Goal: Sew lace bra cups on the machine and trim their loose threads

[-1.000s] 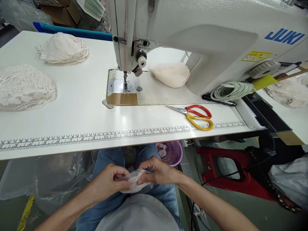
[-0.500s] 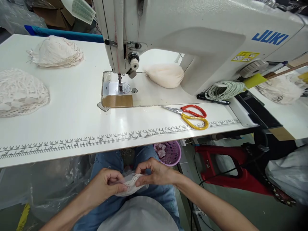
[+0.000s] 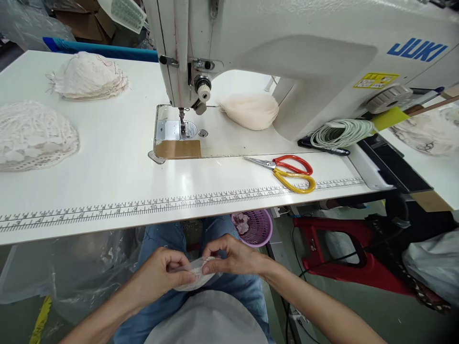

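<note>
Left hand (image 3: 167, 271) and right hand (image 3: 229, 258) each pinch the sheer, lace-trimmed piece (image 3: 193, 285) above the lap (image 3: 239, 297), on the near side of the white table (image 3: 122, 172); such thin cloth is best held lightly, edge flat, without stretching.

Coiled pale cord (image 3: 340, 134) toward right of white table (image 3: 114, 157); red stool (image 3: 366, 275), purple basket (image 3: 261, 228) lower down; cardboard box (image 3: 83, 25) beyond.

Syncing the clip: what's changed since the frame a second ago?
The lace-trimmed cloth has shifted slightly left and turned, showing less lace. The left hand and right hand both kept hold; nothing was let go. Scissors and sewing machine stayed put.
</note>
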`<action>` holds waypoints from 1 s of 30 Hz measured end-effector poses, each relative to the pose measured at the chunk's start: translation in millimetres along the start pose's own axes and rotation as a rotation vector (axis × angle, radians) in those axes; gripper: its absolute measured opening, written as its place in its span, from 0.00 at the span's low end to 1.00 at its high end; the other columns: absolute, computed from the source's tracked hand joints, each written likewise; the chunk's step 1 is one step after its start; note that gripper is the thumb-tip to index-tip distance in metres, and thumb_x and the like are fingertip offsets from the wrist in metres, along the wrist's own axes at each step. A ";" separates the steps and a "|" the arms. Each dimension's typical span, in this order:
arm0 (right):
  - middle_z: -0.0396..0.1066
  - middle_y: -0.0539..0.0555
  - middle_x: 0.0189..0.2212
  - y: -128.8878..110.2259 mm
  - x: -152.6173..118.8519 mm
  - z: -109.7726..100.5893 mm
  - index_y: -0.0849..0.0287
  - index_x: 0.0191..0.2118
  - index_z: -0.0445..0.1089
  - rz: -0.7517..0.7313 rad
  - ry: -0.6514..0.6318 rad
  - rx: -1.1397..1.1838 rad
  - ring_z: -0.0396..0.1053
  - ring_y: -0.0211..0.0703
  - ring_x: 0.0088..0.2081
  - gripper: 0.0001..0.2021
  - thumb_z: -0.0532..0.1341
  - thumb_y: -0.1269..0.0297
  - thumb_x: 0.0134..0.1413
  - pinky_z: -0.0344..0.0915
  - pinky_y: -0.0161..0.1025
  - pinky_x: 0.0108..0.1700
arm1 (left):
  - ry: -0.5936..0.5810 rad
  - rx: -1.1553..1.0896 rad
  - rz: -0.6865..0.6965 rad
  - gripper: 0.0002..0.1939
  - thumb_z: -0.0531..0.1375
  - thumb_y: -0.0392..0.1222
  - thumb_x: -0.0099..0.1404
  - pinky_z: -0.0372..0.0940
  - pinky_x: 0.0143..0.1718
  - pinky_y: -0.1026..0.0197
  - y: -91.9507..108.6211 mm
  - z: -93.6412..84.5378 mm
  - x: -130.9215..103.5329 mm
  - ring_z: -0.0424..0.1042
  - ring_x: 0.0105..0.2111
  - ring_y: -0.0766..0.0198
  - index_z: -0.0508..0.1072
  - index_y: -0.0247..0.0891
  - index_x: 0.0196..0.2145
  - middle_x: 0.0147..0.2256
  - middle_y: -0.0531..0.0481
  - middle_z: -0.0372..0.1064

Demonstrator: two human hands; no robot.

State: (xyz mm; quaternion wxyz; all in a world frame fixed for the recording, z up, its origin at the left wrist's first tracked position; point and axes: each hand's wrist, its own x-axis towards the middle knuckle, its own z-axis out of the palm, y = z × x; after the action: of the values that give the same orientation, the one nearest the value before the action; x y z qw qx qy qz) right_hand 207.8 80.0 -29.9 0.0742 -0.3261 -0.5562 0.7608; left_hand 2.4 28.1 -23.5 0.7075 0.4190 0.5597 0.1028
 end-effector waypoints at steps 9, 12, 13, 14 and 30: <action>0.63 0.47 0.21 2.2 4.4 3.4 0.64 0.31 0.73 0.002 -0.003 0.009 0.56 0.31 0.24 0.16 0.67 0.54 0.43 0.53 0.29 0.25 | -0.001 0.014 0.021 0.13 0.62 0.46 0.51 0.40 0.21 0.65 -0.6 0.9 2.4 0.45 0.20 0.71 0.67 0.34 0.18 0.16 0.60 0.45; 0.65 0.48 0.23 1.9 4.0 2.5 0.65 0.30 0.72 0.030 0.010 0.039 0.59 0.32 0.25 0.18 0.67 0.52 0.43 0.56 0.30 0.28 | -0.042 -0.028 -0.003 0.13 0.62 0.47 0.52 0.46 0.22 0.66 -1.5 -1.1 0.4 0.51 0.21 0.70 0.73 0.33 0.23 0.18 0.57 0.55; 0.66 0.49 0.23 2.1 3.7 2.0 0.65 0.29 0.72 0.044 0.015 0.053 0.59 0.32 0.25 0.18 0.67 0.52 0.42 0.57 0.31 0.29 | -0.055 -0.040 -0.012 0.13 0.62 0.48 0.52 0.48 0.23 0.67 -2.2 -2.1 -0.1 0.53 0.22 0.69 0.75 0.32 0.25 0.19 0.55 0.59; 0.66 0.49 0.24 2.4 3.5 1.6 0.65 0.29 0.72 0.057 0.016 0.066 0.60 0.32 0.26 0.18 0.68 0.52 0.41 0.58 0.31 0.29 | -0.063 -0.050 -0.018 0.14 0.61 0.48 0.52 0.50 0.24 0.67 -3.0 -3.2 -0.4 0.55 0.22 0.69 0.76 0.32 0.27 0.20 0.54 0.62; 0.69 0.49 0.25 5.5 6.1 3.2 0.63 0.31 0.74 0.082 -0.030 0.109 0.64 0.34 0.28 0.18 0.68 0.52 0.41 0.60 0.31 0.31 | -0.074 -0.120 -0.026 0.11 0.63 0.44 0.52 0.57 0.26 0.68 -2.3 -9.6 -5.2 0.65 0.23 0.68 0.78 0.33 0.30 0.23 0.51 0.73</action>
State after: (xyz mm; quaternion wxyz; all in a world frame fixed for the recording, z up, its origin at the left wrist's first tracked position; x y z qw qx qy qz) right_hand 202.6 78.4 -36.7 0.0524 -0.3323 -0.5012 0.7973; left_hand -8.5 28.0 -21.6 0.7527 0.3720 0.5317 0.1112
